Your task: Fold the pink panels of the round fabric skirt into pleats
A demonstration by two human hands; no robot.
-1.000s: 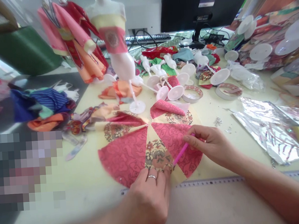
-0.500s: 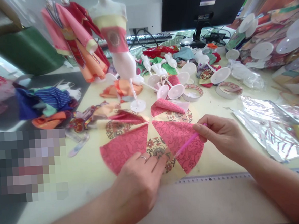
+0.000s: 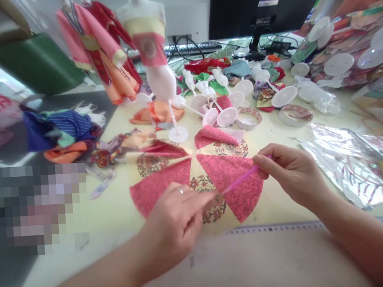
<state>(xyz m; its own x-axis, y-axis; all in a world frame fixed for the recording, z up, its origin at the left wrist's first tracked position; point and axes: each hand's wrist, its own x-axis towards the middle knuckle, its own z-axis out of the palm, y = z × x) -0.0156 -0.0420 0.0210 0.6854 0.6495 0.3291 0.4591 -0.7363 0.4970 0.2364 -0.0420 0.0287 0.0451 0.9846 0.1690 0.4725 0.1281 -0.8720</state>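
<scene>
My right hand (image 3: 285,170) pinches a thin pink stick-like tool (image 3: 242,178) between thumb and fingers, its tip angled down to the left. That tip meets the fingertips of my left hand (image 3: 179,215), which wears a ring; its index finger reaches forward, the others are curled, and the thumb is hidden. Both hands are over a round fabric piece (image 3: 235,169) made of pink patterned wedges and cream floral wedges joined at a centre. Its far pink wedge (image 3: 215,135) is folded over, and the left side is gathered in folds. My left hand covers part of the near floral wedge.
A ruler (image 3: 281,227) lies along the near side. Behind the fabric stand a white doll mannequin (image 3: 165,82), two tape rolls (image 3: 248,118) and several white stands. Shiny plastic packets (image 3: 342,164) lie at right; cloth scraps (image 3: 67,127) are at left. A monitor (image 3: 267,9) stands at the back.
My left hand has lifted off the floral wedge, with its index finger now at the tool's tip. My right hand still holds the pink tool in nearly the same place.
</scene>
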